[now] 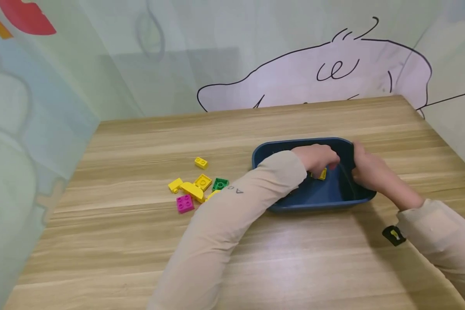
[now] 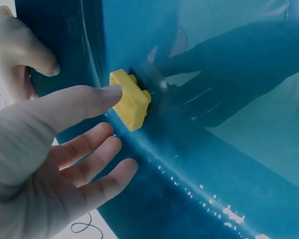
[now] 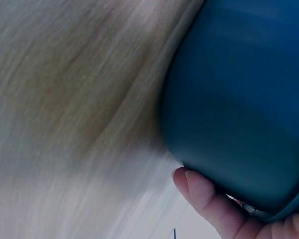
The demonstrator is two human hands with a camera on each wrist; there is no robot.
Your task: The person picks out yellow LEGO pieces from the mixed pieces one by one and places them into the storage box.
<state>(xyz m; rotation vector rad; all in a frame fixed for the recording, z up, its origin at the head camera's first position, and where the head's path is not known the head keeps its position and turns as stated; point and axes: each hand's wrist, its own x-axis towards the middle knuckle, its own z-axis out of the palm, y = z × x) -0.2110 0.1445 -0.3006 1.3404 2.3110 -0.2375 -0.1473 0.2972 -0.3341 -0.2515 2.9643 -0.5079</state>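
A dark blue plastic tub [image 1: 317,206] stands on the wooden table, tilted slightly in the head view. My left hand [image 1: 317,158] reaches down inside it. In the left wrist view, the thumb lies against a small yellow toy brick [image 2: 129,101] with studs, low by the tub's wall; the index finger is hidden, and the other fingers curl loosely below. At the tub's right end, my right hand [image 1: 370,168] grips the rim. From the right wrist view, its fingers [image 3: 202,191] press the outside of the tub's wall [image 3: 229,109].
Left of the tub lie loose toy bricks: a magenta one [image 1: 184,203], a green one [image 1: 220,184] and several yellow ones, one [image 1: 201,162] apart from the others. A small black piece [image 1: 394,235] with a yellow mark shows beside the right sleeve. Printed walls border the table.
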